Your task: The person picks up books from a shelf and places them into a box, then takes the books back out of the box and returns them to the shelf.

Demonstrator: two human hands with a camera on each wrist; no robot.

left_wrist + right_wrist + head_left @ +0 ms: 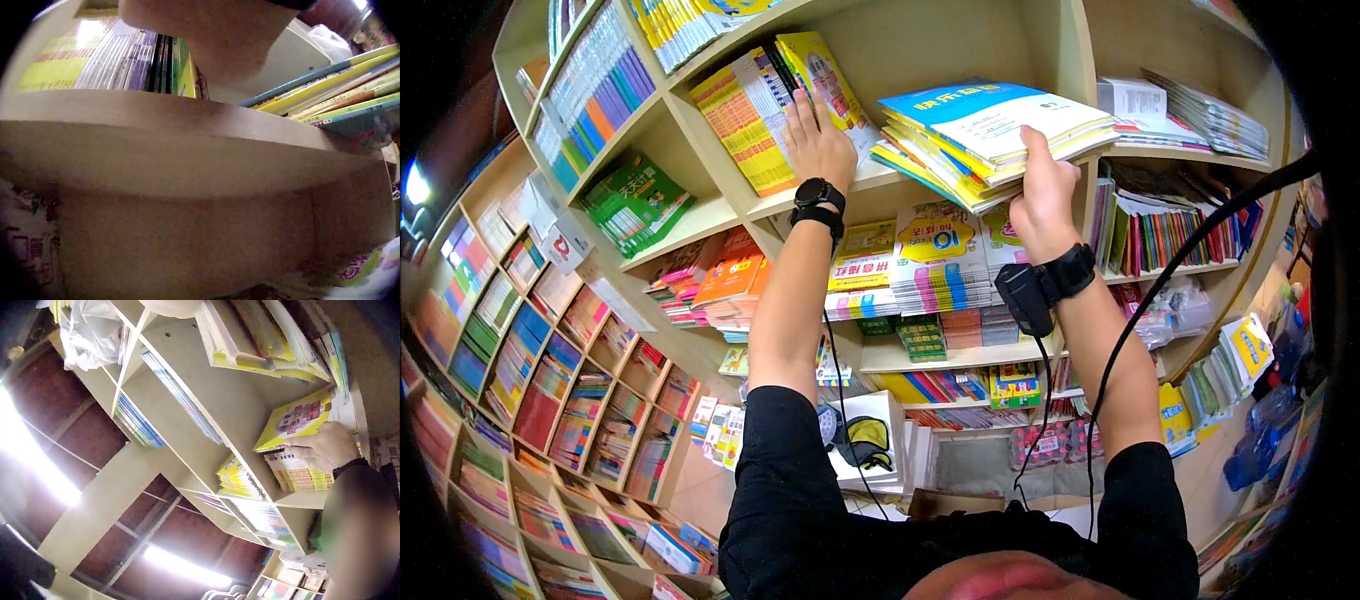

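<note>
My right hand grips a stack of thin books by its near right corner, thumb on the white and blue top cover. The books fan out a little and overhang the shelf's front edge. To the left, my left hand lies with straight fingers against a yellow-covered book, which leans at the right end of a row of upright books. In the right wrist view, that left hand touches the yellow book. The left wrist view shows the row's spines behind the shelf edge.
An upright divider bounds this compartment on the right. Below are stacked workbooks, with green books in the compartment to the left. Cables hang from the right side. A white box stands low near my body.
</note>
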